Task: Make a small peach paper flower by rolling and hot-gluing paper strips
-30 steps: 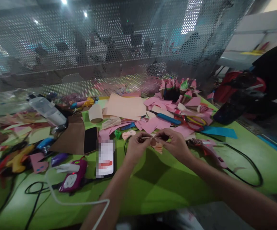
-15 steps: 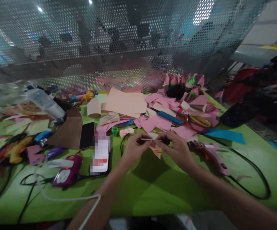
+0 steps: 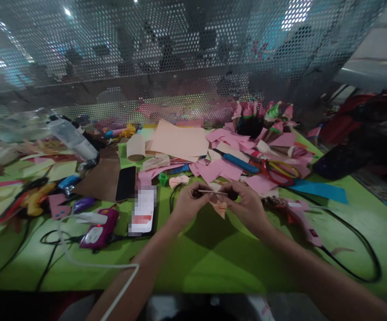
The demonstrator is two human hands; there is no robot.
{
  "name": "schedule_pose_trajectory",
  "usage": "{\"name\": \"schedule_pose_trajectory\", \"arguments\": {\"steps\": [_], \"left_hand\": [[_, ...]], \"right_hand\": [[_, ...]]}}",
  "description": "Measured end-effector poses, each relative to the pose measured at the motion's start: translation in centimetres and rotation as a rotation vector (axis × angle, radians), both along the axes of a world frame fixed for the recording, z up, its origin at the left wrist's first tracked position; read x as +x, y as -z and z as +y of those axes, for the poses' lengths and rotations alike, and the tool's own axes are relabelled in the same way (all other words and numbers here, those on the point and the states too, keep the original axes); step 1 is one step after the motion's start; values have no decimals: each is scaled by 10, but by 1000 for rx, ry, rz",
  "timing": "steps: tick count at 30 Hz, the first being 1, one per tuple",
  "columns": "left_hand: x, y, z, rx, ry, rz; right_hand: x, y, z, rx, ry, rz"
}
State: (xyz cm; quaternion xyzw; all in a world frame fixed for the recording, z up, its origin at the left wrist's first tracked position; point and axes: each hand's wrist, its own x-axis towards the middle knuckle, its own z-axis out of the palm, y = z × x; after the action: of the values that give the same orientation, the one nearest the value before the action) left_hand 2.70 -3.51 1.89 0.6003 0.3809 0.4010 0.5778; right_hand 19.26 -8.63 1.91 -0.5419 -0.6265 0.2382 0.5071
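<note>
Observed from my remote station, head feed. My left hand (image 3: pixel 191 203) has its fingers drawn narrow, pinching one end of a thin stick (image 3: pixel 212 192). My right hand (image 3: pixel 245 204) is likewise narrow, thumb and fingertips closed on the upper edge of a peach piece (image 3: pixel 219 208); the stick's other end reaches these fingertips. Exact contact there: cannot tell, partly hidden by the fingers.

The stick lies roughly level between the two sets of fingertips. The peach piece hangs just below it, tapering to a point, above the green table (image 3: pixel 196 272).

Around the fingers: a crumpled pale piece (image 3: pixel 179 180) just beyond the left fingertips, a small green piece (image 3: pixel 163 179) to its left. Pink paper scraps (image 3: pixel 216 170) lie beyond both hands, with red-handled scissors (image 3: pixel 269 174) past the right fingers. A pink glue gun (image 3: pixel 302 218) rests to the right of the right hand; a lit phone (image 3: pixel 143 211) lies left of the left hand, a dark phone (image 3: pixel 125 183) farther left.
</note>
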Motion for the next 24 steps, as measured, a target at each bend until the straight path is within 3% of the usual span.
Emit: {"name": "schedule_pose_trajectory", "arguments": {"steps": [24], "left_hand": [[0, 10, 4, -67, -20, -92]], "right_hand": [[1, 2, 2, -57, 23, 100]]}}
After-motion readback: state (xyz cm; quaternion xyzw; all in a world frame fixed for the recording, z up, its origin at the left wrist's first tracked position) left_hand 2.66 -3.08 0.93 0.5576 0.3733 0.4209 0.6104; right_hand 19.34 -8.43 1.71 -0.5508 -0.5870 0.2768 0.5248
